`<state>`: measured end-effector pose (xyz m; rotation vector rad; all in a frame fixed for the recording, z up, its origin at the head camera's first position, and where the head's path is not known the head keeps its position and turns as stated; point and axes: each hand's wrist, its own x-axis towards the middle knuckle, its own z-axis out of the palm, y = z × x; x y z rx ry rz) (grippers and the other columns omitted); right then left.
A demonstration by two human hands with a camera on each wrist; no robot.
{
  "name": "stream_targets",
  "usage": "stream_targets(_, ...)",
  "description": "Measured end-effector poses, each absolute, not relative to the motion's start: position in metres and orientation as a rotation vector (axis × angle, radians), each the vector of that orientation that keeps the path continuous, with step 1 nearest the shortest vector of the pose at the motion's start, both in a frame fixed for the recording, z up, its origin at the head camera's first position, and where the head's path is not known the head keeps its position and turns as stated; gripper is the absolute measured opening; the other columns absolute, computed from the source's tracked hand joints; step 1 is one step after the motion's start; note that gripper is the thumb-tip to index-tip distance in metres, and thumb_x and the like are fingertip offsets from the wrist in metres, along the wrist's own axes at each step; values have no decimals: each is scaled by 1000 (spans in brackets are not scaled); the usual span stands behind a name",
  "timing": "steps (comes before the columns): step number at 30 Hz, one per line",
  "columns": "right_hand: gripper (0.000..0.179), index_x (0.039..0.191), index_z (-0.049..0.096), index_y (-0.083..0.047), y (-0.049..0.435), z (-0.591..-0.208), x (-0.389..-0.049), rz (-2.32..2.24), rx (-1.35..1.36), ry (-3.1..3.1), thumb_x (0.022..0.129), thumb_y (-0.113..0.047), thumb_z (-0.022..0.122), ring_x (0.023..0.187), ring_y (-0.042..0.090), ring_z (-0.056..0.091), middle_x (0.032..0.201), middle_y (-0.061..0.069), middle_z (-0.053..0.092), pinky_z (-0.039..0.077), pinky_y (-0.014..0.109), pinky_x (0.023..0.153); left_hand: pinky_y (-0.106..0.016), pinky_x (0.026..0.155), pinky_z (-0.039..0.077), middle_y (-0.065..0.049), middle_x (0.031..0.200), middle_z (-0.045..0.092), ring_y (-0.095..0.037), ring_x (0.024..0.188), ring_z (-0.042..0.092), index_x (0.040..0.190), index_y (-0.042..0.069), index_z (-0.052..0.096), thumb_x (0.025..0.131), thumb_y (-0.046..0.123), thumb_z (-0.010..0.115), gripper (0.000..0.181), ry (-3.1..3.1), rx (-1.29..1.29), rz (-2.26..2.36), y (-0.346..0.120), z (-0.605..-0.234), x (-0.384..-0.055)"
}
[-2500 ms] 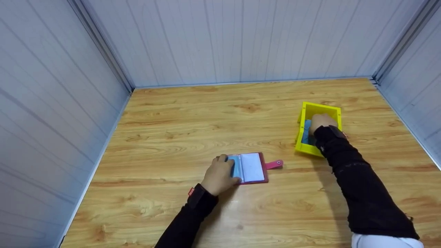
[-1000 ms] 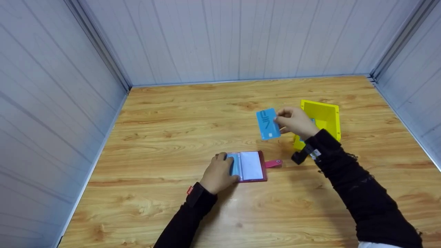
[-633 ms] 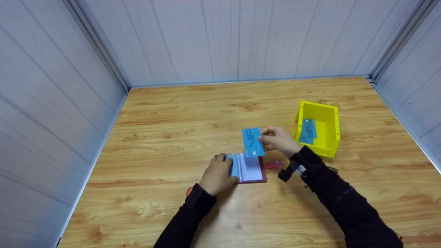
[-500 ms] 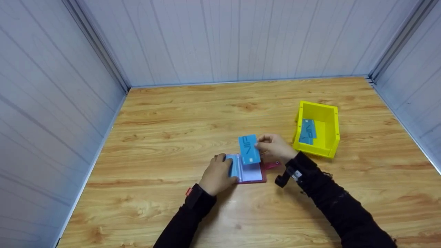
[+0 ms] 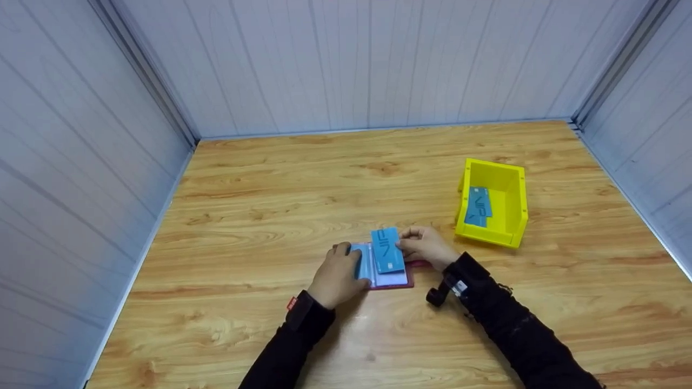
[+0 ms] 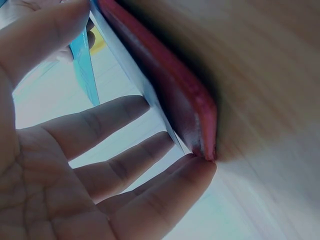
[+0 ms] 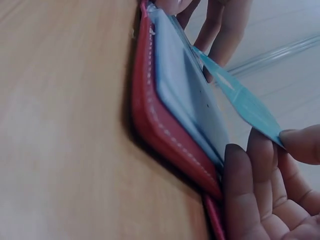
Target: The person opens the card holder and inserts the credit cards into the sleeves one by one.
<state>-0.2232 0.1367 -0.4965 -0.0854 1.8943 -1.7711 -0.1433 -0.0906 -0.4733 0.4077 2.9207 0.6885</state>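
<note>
So the right hand [image 5: 427, 247] is pinching a blue VIP card [image 5: 387, 255] by its right long edge, thumb on one side and bent fingers on the other. The card is sitting right above the white page [image 5: 393, 280] of an unfolded red card holder [image 5: 410, 280], which is lying around mid-bench [image 5: 243, 227], well in from the left and right edges. Can't really tell if card and page are touching. The left hand [image 5: 336, 273] is bracing the holder's left side, fingers spread.

For doing this bit well, pressing the holder down firmly with the left is probably half the job. The right-wrist view is showing the card tilted, pinched edge higher, so levelling it and squaring its long edges with the holder's spine would likely help. A light pinch should do, since a thin card like that could bow.

As for which way it's pointing: the long axis is running front to back, roughly square to the bench's back edge, far end leaning slightly left. The chip end is facing the near side and the "VIP" lettering is running sideways, P toward the back edge.

More blue cards [image 5: 479, 202] are lying in the yellow bin [image 5: 486, 236], over toward the bench's right edge.
</note>
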Motion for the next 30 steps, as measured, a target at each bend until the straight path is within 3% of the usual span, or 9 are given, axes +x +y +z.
stream_targets(12, 4, 94, 60, -5, 134, -500, -218, -1827, -105, 1888, 90, -4, 62, 69, 10, 67, 79, -2, 69, 58, 27, 69, -51, 109, 39, -27, 144, 44, -42, 135, 41, 136, -3, 53, 86, 30, 74, 64, 2897, 341, 796, -92, -471, -143)
stream_targets(17, 4, 91, 60, -5, 134, -501, -217, -1842, -108, 1916, 89, -3, 63, 66, 9, 67, 76, -4, 69, 58, 27, 67, -50, 110, 39, -27, 141, 50, -39, 133, 46, 142, -6, 44, 92, 25, 67, 63, 2819, 328, 1032, -81, -463, -149)
stream_targets(24, 4, 92, 61, -3, 137, -501, -218, -1850, -137, 1925, 90, -4, 64, 66, 9, 67, 75, -4, 69, 58, 27, 67, -43, 91, 52, -17, 126, 61, -29, 113, 61, 151, 0, 30, 94, 15, 63, 68, 2616, 309, 1303, -68, -459, -164)
stream_targets(30, 4, 91, 61, -2, 137, -503, -219, -1854, -138, 1920, 89, -4, 64, 66, 9, 66, 75, -4, 68, 58, 26, 67, -28, 68, 49, -12, 106, 61, -17, 84, 60, 147, 1, 38, 89, -1, 59, 61, 2593, 251, 1426, -66, -467, -173)
